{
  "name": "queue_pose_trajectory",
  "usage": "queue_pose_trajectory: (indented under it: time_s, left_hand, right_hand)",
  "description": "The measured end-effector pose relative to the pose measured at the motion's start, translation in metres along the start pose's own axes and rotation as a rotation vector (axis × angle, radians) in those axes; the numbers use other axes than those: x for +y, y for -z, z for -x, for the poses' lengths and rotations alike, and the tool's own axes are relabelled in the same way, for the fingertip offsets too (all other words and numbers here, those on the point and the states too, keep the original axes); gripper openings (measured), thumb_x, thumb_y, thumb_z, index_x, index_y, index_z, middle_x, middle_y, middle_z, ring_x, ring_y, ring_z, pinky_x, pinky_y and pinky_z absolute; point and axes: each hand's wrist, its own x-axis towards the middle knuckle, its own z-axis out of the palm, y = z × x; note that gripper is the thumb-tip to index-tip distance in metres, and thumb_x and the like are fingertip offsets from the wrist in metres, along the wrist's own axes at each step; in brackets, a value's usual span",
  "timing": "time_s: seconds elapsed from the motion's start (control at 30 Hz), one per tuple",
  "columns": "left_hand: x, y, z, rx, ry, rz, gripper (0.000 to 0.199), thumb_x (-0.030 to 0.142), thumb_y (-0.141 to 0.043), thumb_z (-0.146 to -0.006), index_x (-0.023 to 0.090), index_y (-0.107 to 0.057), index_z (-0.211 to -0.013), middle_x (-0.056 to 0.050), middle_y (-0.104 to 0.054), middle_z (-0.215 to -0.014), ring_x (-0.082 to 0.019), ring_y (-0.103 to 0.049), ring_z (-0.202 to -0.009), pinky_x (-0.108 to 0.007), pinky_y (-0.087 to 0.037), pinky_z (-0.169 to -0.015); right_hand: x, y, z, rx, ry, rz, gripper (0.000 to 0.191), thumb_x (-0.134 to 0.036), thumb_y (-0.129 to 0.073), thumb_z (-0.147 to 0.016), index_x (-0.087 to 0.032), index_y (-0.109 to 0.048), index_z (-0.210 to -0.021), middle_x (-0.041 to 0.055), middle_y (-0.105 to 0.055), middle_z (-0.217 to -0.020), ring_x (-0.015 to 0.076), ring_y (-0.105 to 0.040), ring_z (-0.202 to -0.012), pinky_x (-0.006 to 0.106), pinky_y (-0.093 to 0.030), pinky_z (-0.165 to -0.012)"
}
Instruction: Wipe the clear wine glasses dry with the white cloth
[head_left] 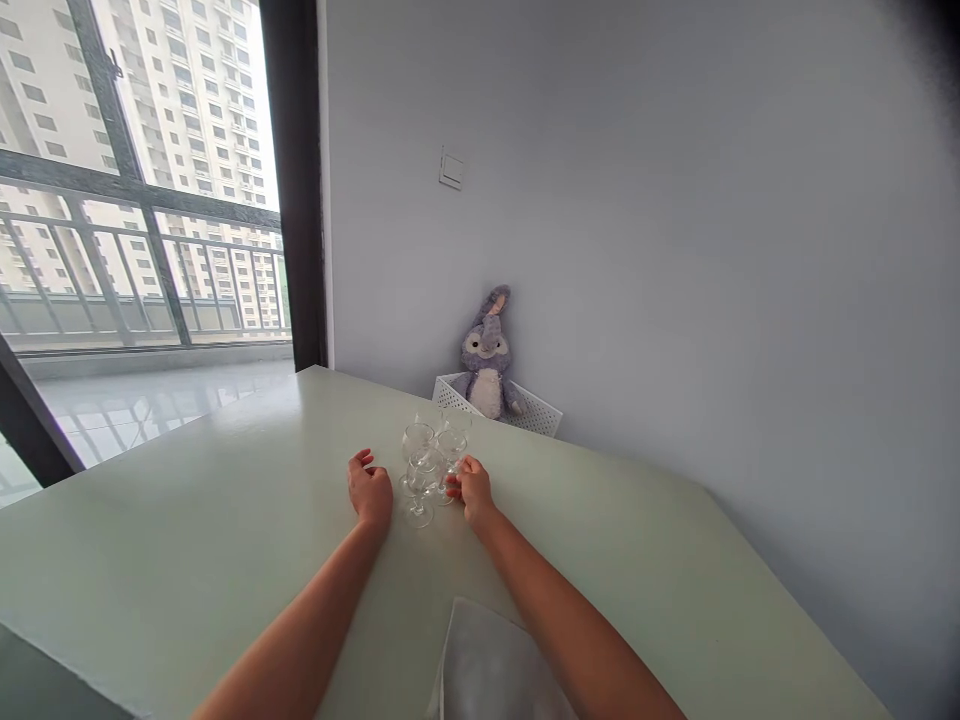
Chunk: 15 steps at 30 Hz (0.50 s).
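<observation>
Several clear stemmed glasses stand close together on the pale green table (247, 500), overlapping in view. The nearest glass (420, 512) has its round foot on the tabletop. Just left of the group, my left hand (370, 490) rests with its fingers apart and nothing in it. At the right side of the group is my right hand (474, 486), its fingers curled against the stem of a right-hand glass (452, 443). The fingertips partly hide that stem.
A purple plush rabbit (487, 365) sits in a white perforated basket (536, 412) at the table's far edge, by the wall. A grey item (495, 665) lies at the near edge between my forearms. A large window is on the left.
</observation>
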Motion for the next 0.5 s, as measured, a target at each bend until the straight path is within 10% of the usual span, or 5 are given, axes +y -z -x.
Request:
queue_pose_trajectory:
  time_s: [0.33, 0.5]
  left_hand:
    - [-0.001, 0.001, -0.001, -0.007, -0.015, 0.018, 0.039, 0.01, -0.046, -0.064, 0.021, -0.049, -0.102, -0.002, -0.055, -0.097, -0.01, -0.05, -0.066, -0.026, -0.04, -0.064]
    - [0.003, 0.002, 0.001, 0.006, -0.022, 0.049, 0.039, 0.009, -0.049, -0.062, 0.021, -0.05, -0.099, -0.001, -0.055, -0.091, -0.009, -0.05, -0.061, -0.025, -0.041, -0.063]
  right_hand:
    - [-0.011, 0.056, 0.059, 0.017, 0.167, 0.163, 0.023, -0.012, -0.042, -0.064, -0.019, -0.056, -0.081, 0.0045, -0.059, -0.088, 0.0128, -0.056, -0.068, 0.021, -0.045, -0.051]
    - [0.0, 0.126, 0.154, -0.419, 0.576, 0.602, 0.03, -0.008, -0.038, -0.071, -0.023, -0.064, -0.075, 0.0012, -0.065, -0.082, 0.0145, -0.059, -0.079, 0.029, -0.045, -0.077]
